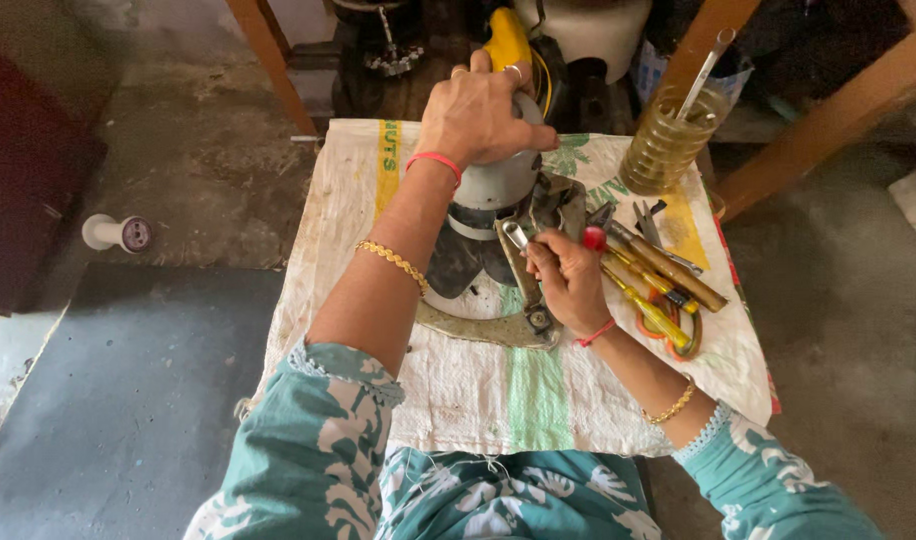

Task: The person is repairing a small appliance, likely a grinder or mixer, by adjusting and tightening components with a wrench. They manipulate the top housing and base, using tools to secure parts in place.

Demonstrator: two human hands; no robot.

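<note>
Left hand (478,108) clamped over the domed top of a grey-white motor housing (493,185), upright on the woven white sack cloth (478,390). Right hand (568,280) closed on grey metal pliers (526,275), long axis running away from the body, tip toward the housing, apparently touching it. Yellow-handled screwdrivers (658,300) just right of the housing.

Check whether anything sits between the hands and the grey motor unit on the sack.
Nothing visible does. The left hand rests on top of the grey motor unit, and the right hand holds a metal spanner against its side.
</note>
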